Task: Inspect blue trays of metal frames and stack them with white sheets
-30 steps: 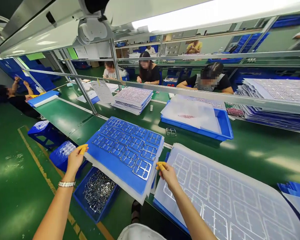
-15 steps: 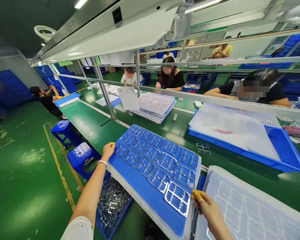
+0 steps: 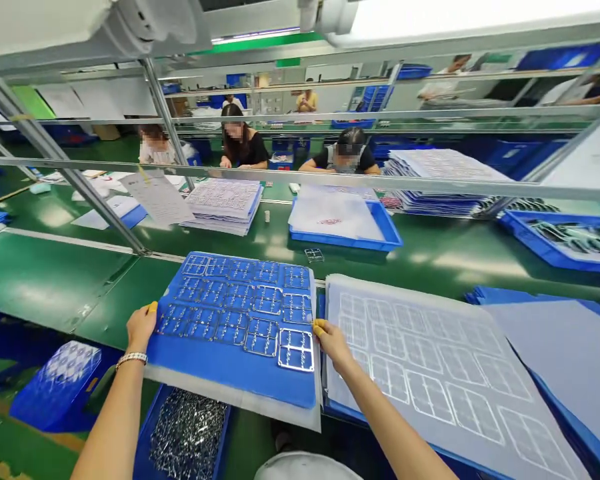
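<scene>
In front of me is a blue sheet (image 3: 200, 357) bearing rows of thin square metal frames (image 3: 296, 349), with white paper beneath it. My left hand (image 3: 141, 327) is closed on its left edge, a yellow cover showing on a fingertip. Its right edge is pinched by my right hand (image 3: 332, 341), which also has yellow-covered fingertips. To the right of that hand lies a stack (image 3: 415, 360) topped by a translucent sheet, with similar frames showing through. A single loose metal frame (image 3: 314, 255) rests on the green table beyond.
A blue bin of small metal pieces (image 3: 187, 433) sits low on my left, near a blue stool (image 3: 57, 387). Across the green table are a paper-lined blue tray (image 3: 345, 241), a paper stack (image 3: 223, 207) and metal rails (image 3: 280, 175). Several people work beyond.
My view has swung to the right, bringing the right-hand stack and another tray into sight. Both hands still hold the blue sheet, which now appears more level across the view.
</scene>
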The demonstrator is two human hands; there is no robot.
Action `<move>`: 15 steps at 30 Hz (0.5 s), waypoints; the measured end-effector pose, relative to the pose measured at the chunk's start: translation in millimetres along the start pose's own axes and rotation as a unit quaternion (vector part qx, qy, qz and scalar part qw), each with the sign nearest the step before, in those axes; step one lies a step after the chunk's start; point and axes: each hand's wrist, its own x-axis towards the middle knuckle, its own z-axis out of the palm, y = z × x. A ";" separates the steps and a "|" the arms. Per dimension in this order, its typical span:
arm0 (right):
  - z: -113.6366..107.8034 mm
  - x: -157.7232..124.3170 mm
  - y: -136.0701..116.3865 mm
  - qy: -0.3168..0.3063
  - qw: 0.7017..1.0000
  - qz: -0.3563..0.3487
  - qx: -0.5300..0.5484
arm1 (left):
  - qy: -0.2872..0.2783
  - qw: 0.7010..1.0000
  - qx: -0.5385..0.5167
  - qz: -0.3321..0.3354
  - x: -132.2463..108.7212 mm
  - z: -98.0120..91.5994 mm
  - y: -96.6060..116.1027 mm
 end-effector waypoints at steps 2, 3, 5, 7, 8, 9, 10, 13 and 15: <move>0.9 0.8 2.5 0.011 1.000 -0.005 0.012 | 0.015 1.000 -0.001 -0.009 0.3 5.5 -3.3; 1.6 0.9 3.2 0.015 1.000 -0.007 0.019 | 0.023 1.000 -0.003 -0.014 -0.6 7.8 -5.3; 3.3 1.0 4.3 0.022 0.999 -0.012 0.032 | 0.036 0.999 -0.006 -0.022 -3.2 11.3 -9.7; 5.0 1.0 5.6 0.029 0.998 -0.015 0.046 | 0.046 0.999 -0.009 -0.026 -5.3 13.2 -14.6; 5.6 1.0 6.4 0.034 0.998 -0.016 0.052 | 0.049 0.998 -0.010 -0.027 -6.1 13.7 -17.3; 6.1 1.0 7.3 0.038 0.997 -0.017 0.057 | 0.053 0.998 -0.012 -0.027 -6.6 14.0 -19.9; 6.3 1.1 8.3 0.043 0.997 -0.018 0.061 | 0.056 0.998 -0.013 -0.028 -6.9 14.1 -22.6; 5.5 2.4 10.6 0.055 0.996 -0.021 0.070 | 0.068 0.997 -0.015 -0.030 -7.9 14.1 -30.2; 4.3 4.5 11.4 0.058 0.995 -0.023 0.073 | 0.079 0.996 -0.017 -0.032 -8.8 14.4 -34.5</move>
